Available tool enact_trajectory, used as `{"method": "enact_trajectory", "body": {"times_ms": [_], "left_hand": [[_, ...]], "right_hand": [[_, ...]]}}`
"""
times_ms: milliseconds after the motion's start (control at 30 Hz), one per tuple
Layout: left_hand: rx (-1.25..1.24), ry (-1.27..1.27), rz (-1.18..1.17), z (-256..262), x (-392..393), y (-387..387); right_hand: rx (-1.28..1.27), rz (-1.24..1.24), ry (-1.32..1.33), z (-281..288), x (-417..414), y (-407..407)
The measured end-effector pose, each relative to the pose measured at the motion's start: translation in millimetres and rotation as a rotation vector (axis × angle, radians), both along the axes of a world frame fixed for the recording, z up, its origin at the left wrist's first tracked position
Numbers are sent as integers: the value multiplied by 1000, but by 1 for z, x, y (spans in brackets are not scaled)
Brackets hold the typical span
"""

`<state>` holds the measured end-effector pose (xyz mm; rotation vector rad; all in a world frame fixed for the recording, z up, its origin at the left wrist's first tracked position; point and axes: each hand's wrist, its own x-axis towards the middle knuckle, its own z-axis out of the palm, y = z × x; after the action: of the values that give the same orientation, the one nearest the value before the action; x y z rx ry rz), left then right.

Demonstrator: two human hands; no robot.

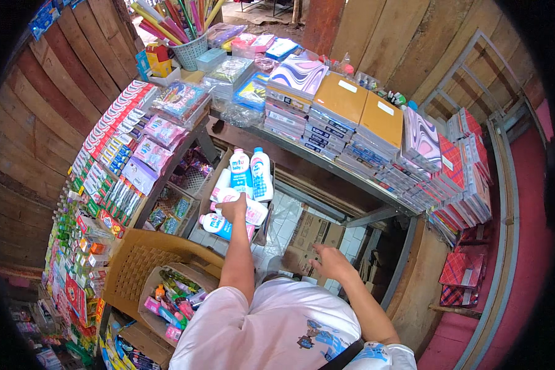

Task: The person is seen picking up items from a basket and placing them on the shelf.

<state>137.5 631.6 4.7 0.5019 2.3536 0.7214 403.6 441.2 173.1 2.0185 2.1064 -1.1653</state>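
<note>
My left hand [232, 208] reaches into a cardboard box [269, 222] of white Mitu baby powder bottles and touches a bottle with a pink print [254, 213] lying across the others. Whether the fingers grip it cannot be told. Two bottles, one with a pink cap [241, 169] and one with a blue cap [260, 173], lie behind it, and another [215, 223] lies at the near side. My right hand [328, 261] hangs to the right with its fingers apart and nothing in it, above flattened cardboard [317, 231] on the tiled floor.
Stacked notebooks [340, 99] line the far shelf, its metal edge [305, 150] between me and them. Toothpaste boxes [120, 120] fill the left shelf. A wicker chair [138, 259] and a carton of small bottles [150, 282] stand near my left arm. A metal frame [504, 231] runs along the right.
</note>
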Motion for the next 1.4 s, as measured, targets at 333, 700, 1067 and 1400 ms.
{"method": "enact_trajectory", "body": {"times_ms": [333, 700, 1067, 1400], "left_hand": [[631, 170, -459, 80, 17, -43], [560, -477, -806, 105, 75, -97], [130, 176, -613, 1, 45, -3], [60, 370, -479, 9, 32, -8]], "right_hand": [[289, 52, 170, -24, -31, 46], [28, -428, 864, -62, -22, 45], [51, -567, 825, -68, -5, 25], [89, -652, 759, -72, 1, 9]]}}
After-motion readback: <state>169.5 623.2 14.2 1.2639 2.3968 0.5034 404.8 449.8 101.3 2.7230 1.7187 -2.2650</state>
